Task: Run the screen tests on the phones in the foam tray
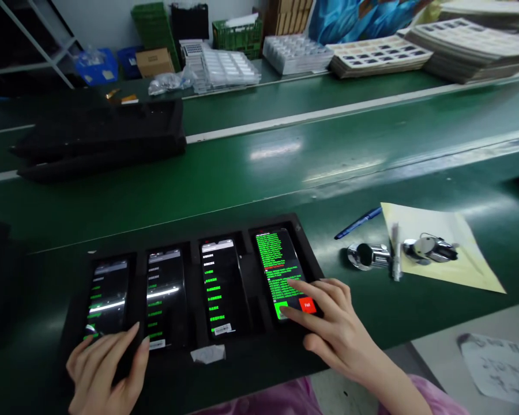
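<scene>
A black tray (303,242) on the green bench holds several phones side by side with lit screens. My right hand (333,323) rests over the rightmost phone (281,265), fingers spread, one fingertip touching the green button at the screen's bottom beside a red button. My left hand (106,369) hovers at the tray's near left corner, fingers loosely spread, fingertips at the bottom of the leftmost phone (108,294) and the second phone (166,294). The third phone (220,285) shows a green text list. Neither hand holds anything.
Right of the tray lie a blue pen (357,223), a shiny metal tool (365,255) and another metal piece (430,249) on yellow paper (467,271). A black foam block (99,138) sits beyond the conveyor. Stacked trays (376,55) and crates (236,31) line the back.
</scene>
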Demonstrator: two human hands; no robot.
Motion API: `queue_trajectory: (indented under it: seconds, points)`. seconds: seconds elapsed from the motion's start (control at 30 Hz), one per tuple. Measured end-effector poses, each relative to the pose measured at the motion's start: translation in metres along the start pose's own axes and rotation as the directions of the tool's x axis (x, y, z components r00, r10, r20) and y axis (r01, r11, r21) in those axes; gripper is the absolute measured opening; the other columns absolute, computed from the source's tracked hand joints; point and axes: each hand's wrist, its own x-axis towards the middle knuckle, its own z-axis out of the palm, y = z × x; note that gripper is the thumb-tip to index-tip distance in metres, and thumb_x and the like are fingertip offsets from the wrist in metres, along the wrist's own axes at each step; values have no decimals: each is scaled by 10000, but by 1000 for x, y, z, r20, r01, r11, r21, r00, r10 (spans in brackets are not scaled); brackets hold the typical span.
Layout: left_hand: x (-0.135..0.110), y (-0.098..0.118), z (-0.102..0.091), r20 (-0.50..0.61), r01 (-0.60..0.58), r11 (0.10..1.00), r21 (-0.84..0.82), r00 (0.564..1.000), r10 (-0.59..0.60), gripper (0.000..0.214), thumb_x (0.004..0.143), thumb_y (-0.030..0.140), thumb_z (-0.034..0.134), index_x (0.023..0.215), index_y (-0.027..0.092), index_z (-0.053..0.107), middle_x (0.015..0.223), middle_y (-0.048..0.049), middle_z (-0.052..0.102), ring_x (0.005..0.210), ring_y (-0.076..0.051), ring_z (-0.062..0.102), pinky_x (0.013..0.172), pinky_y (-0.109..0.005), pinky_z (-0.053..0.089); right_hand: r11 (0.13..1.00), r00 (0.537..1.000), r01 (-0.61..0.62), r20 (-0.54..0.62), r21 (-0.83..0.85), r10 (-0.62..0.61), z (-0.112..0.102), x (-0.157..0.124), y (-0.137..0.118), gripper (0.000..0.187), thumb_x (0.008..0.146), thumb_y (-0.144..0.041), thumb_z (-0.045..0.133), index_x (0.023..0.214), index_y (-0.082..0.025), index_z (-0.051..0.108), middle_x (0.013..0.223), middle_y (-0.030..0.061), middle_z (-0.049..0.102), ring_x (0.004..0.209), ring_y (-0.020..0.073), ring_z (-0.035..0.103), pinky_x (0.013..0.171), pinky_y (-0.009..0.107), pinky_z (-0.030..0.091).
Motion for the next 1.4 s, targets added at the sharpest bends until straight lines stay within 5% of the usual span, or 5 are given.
queue_trajectory:
  seconds: [0.23, 0.63, 0.93, 1.2, 1.4]
  points:
    - [-14, -3, 5, -30, 11, 1000, -2, 999, -11, 449, 800, 69, 846, 1228, 161, 744, 847, -56, 770, 758, -212, 706, 1020, -485, 533, 971, 968, -179, -147, 156, 202, -1, 1, -5, 370, 1052, -232, 420, 1158, -277, 772, 1351, 86, 677, 1126, 273, 594, 883, 460, 516]
    - [-21, -9, 10, -83, -27, 1000, 1, 996, 27, 341, 811, 80, 851, 1131, 168, 775, 817, -40, 772, 759, -191, 699, 1065, -461, 510, 906, 907, -411, -148, -106, 394, 26, 14, -3, 364, 1090, -353, 448, 1258, -290, 765, 1589, 97, 522, 1272, 339, 518, 1000, 572, 510]
    - [-17, -5, 13, -93, -57, 998, -2, 994, 56, 251, 808, 76, 851, 1046, 107, 781, 801, -84, 754, 779, -201, 673, 1051, -439, 480, 991, 985, -93, -151, -93, 78, 15, 0, -7, 445, 1122, -371, 340, 1174, -257, 767, 1450, 102, 633, 1221, 311, 559, 965, 517, 422]
    - [-14, 0, 13, -69, 24, 1000, -19, 997, -26, 243, 843, 95, 818, 1078, 139, 775, 831, -69, 760, 808, -194, 678, 1053, -436, 472, 990, 966, -135, -216, 48, 143, 17, -11, -8, 361, 1064, -224, 396, 1132, -224, 751, 1391, 113, 653, 1180, 306, 583, 934, 493, 467]
    - [-26, 5, 10, 24, 375, 833, -408, 916, -400, 220, 796, 185, 868, 1005, 235, 821, 882, -22, 793, 849, -197, 704, 1109, -426, 447, 996, 983, -86, -161, 0, 85, 21, -13, -4, 304, 1032, -197, 462, 1176, -234, 727, 1395, 119, 650, 1166, 333, 601, 932, 513, 463]
